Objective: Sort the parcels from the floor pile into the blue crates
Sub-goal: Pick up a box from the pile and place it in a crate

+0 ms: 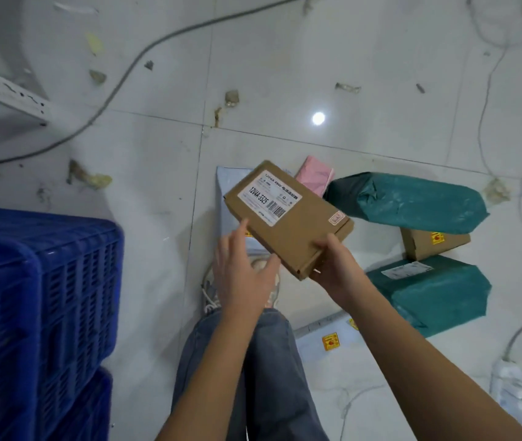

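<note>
The blue crates (40, 313) run off the left and bottom edges. The held box (288, 218) hides much of the grey mailer (231, 198) beneath; its label's small print is unreadable.

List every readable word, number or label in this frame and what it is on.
"12V4A-5525": white label on the brown box gripped by the right hand.
Smaller print and barcode on that label: too blurred.
Yellow stickers on floor parcels, and the white label on the green bag: unreadable.
</note>
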